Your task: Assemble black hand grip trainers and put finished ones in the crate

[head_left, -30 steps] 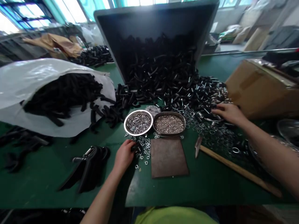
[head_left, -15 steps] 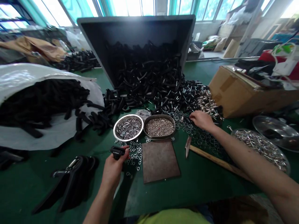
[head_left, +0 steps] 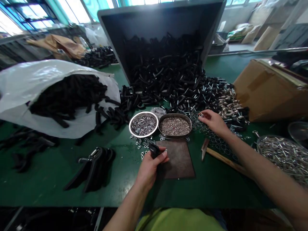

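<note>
My left hand (head_left: 148,171) is closed around a black handle-like part (head_left: 154,148), over the left edge of a flat brown metal plate (head_left: 179,160). A tiny pale metal bit shows at its thumb tip, too small to name. My right hand (head_left: 214,123) pinches a small shiny metal piece (head_left: 200,115) above loose metal rings (head_left: 218,144). Its exact kind is unclear. Behind the plate stand a round steel bowl (head_left: 131,129) of small metal hardware and an oval tin (head_left: 175,137) full of tiny metal pieces. Loose nuts or washers (head_left: 145,144) lie near my left hand.
A hammer (head_left: 226,161) lies right of the plate. Black parts spill from a grey bin (head_left: 211,35) and a white sack (head_left: 21,83). Stacked black handles (head_left: 93,170) sit at left. At right are a cardboard box (head_left: 269,93) and a heap of metal fasteners (head_left: 281,154).
My left hand has moved right with the black part, from beside the plate to over it. My right hand has lifted slightly with a shiny piece now showing. The view has turned left.
</note>
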`<state>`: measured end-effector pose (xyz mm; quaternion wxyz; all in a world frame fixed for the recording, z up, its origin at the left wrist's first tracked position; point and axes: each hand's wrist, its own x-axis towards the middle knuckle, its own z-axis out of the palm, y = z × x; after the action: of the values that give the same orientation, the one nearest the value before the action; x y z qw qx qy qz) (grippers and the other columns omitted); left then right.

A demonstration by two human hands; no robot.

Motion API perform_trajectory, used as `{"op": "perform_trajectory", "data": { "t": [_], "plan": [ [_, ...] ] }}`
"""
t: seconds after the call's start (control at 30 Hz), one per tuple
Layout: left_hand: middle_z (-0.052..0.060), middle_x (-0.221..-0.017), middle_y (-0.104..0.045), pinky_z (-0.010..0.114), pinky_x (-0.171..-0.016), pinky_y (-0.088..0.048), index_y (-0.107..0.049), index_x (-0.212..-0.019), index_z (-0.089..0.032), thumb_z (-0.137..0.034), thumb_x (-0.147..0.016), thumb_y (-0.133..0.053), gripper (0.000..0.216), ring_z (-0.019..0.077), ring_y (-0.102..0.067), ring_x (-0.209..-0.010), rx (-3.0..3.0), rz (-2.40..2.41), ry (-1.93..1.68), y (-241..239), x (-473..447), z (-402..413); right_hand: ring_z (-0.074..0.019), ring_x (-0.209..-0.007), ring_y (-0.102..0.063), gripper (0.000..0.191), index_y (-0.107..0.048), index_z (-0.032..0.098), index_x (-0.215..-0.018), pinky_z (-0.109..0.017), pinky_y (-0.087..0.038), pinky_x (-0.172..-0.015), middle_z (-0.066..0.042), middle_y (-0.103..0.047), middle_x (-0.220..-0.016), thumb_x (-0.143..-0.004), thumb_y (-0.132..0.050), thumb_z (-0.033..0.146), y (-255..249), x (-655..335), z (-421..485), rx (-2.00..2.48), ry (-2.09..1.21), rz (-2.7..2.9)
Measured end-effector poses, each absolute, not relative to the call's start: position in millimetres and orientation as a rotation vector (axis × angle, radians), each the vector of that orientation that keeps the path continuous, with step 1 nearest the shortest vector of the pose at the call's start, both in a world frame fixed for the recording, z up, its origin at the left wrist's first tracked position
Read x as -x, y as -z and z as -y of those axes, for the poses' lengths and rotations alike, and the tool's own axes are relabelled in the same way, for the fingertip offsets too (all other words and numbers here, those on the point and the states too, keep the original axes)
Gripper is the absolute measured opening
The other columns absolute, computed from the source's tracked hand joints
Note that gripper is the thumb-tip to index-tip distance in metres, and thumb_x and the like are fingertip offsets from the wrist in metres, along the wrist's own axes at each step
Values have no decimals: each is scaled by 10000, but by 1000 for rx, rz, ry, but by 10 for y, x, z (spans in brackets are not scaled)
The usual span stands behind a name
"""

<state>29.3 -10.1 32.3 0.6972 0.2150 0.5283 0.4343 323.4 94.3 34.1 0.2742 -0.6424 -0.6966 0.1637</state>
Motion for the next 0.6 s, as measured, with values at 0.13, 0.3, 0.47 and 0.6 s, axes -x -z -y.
{"op": "perform_trajectory", "data": {
  "t": [0.13, 0.3, 0.47, 0.6],
  "plan": [
    [9, -738, -616, 225, -679, -539, -690, -814, -134, -233, -527, -844, 340, 100, -602, -649, -485, -1101, -943, -394, -429, 128, -110, -568, -507, 206, -521, 229, -1001, -234, -406, -465, 18, -542, -746, -827, -568, 329, -528, -2757, -312, 1217, -1375, 1375],
    [24, -767, -646, 233, -677, -527, -701, -819, -141, -244, -546, -833, 320, 105, -604, -648, -513, -1047, -897, -416, -521, 164, -69, -492, -478, 173, -517, 211, -836, -215, -381, -425, 26, -531, -743, -797, -632, 335, -541, -2266, 174, 1022, -1653, 1259],
    [40, -793, -669, 228, -675, -511, -712, -814, -140, -262, -601, -802, 262, 115, -604, -673, -591, -991, -879, -402, -503, 199, -68, -510, -490, 152, -543, 194, -798, -221, -391, -460, 18, -550, -763, -780, -651, 300, -473, -2172, 180, 1077, -1643, 1285],
    [28, -765, -661, 236, -668, -503, -702, -811, -143, -251, -591, -805, 266, 112, -597, -648, -580, -1017, -904, -393, -478, 212, -71, -533, -515, 143, -564, 187, -775, -231, -415, -497, 15, -571, -801, -751, -677, 270, -467, -2176, 145, 1075, -1639, 1255]
  ]
}}
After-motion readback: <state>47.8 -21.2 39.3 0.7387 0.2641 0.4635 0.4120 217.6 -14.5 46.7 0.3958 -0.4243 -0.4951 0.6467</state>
